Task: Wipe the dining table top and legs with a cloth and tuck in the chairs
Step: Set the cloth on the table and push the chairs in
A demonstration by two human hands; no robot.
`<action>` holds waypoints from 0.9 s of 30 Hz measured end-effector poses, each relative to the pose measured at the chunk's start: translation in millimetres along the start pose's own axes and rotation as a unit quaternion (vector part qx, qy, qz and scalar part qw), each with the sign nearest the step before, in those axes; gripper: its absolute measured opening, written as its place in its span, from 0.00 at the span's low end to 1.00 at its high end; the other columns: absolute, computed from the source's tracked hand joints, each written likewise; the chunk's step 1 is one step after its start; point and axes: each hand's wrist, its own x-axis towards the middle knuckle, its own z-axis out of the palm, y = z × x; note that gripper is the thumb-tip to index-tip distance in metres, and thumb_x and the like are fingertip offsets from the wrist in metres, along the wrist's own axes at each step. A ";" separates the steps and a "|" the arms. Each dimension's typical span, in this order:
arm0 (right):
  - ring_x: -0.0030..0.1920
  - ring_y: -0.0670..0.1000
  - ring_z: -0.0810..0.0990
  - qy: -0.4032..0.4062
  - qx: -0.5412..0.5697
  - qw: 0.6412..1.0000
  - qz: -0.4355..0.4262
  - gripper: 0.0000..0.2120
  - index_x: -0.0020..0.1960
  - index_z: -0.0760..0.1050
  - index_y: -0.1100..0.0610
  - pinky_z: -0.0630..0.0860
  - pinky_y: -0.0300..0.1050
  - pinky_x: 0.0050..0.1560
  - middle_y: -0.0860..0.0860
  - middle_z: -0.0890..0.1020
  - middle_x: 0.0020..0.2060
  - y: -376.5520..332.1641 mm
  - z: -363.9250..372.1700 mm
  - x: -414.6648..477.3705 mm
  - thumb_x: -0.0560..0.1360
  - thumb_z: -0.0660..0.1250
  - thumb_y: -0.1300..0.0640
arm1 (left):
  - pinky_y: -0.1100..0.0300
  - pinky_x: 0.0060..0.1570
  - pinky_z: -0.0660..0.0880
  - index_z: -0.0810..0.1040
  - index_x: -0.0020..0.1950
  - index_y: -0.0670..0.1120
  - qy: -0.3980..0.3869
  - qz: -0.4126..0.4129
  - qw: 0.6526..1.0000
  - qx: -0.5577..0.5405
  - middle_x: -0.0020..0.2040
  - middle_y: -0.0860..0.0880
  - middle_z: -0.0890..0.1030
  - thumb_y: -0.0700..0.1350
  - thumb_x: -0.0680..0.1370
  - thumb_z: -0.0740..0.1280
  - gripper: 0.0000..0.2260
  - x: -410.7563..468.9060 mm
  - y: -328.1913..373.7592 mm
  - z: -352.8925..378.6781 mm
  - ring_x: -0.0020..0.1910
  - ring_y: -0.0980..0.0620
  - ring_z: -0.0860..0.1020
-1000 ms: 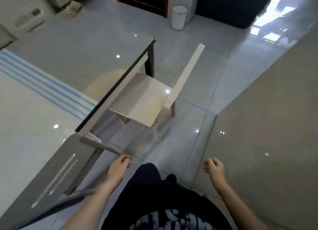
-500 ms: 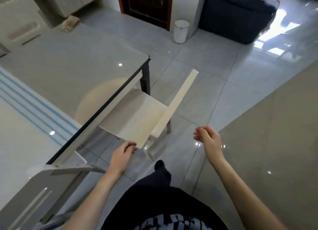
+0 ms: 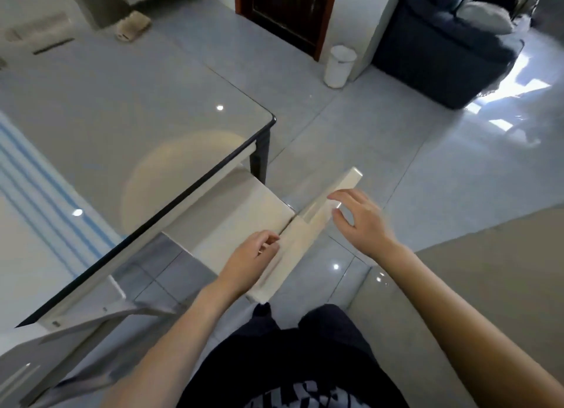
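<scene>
Nearest to us, at the bottom left, a second chair (image 3: 55, 359) stands against the near end of the table (image 3: 137, 108), its slotted back turned our way. Past the dark-clothed legs, we find the left hand (image 3: 251, 262) at the near end of the back rail of the pale chair (image 3: 238, 212). Its fingers curl in towards the gap between rail and seat. We cannot tell whether they clasp the rail or only rest on it.

The chair's seat sits partly under the table's long right edge, with its back rail well clear of the glass and slanting away from us. The right hand (image 3: 363, 221) hangs over the far half of that rail, fingers spread wide and holding nothing. Its fingertips are just at the rail, and we cannot say if they touch.

Just beyond the seat, the dark table leg (image 3: 259, 160) stands under the far right corner. At the table's far edge lies a small beige cloth (image 3: 132, 26), blurred. On the floor beyond are a white bin (image 3: 340, 66), a dark door (image 3: 287, 11) and a navy sofa (image 3: 442, 50).
</scene>
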 end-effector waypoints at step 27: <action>0.22 0.57 0.73 -0.131 -0.123 0.920 -0.348 0.23 0.26 0.71 0.56 0.65 0.41 0.23 0.52 0.75 0.22 110.0 37.7 124.7 0.75 0.54 0.48 | 0.60 0.24 0.61 0.74 0.27 0.44 0.347 -0.337 0.832 0.271 0.25 0.48 0.75 0.52 0.75 0.54 0.20 10.0 66.7 90.5 0.25 0.46 0.74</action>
